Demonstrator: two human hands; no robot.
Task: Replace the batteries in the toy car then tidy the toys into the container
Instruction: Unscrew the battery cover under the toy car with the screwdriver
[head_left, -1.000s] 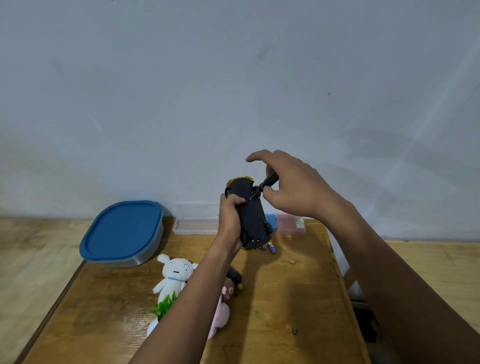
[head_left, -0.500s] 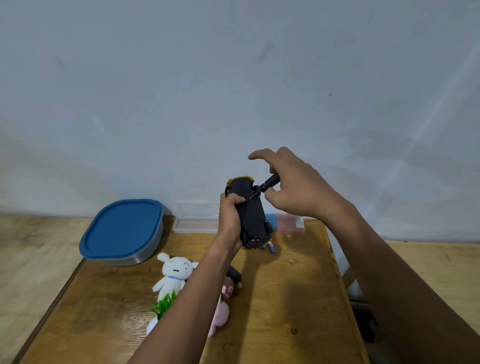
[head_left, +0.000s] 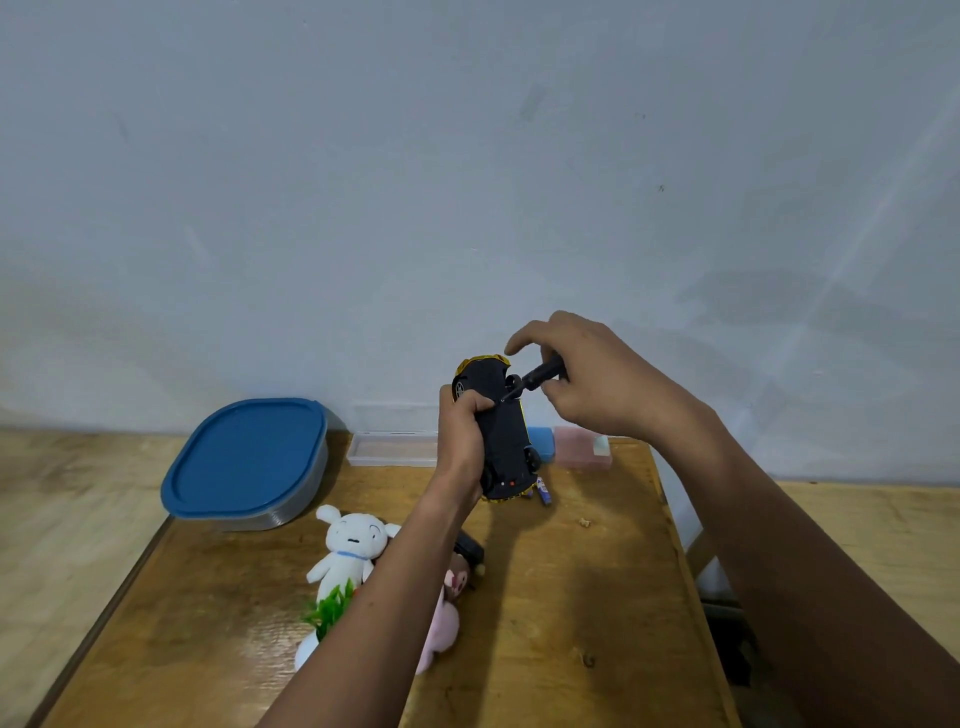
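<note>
**Batt. swap: early, screw stage**

Toy car (head_left: 501, 431) is held underside-up above the counter (head_left: 571, 597), left grip (head_left: 460, 441) wrapped round its side. Right grip (head_left: 597, 384) pinches the screwdriver (head_left: 540, 376), tip on the car's underside, prob. at the cover screw. Batts likely not swapped yet. Plush toys (head_left: 353, 545) lie on the counter, container (head_left: 291, 512) lidded, so tidying's all left.

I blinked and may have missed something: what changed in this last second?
On the right hand the forefinger curled down toward the screwdriver handle, as if turning it; the handle dipped slightly. Its tip stays at the underside of the car. The left hand still grips the car in the same spot; plush toys and container have not moved.
</note>
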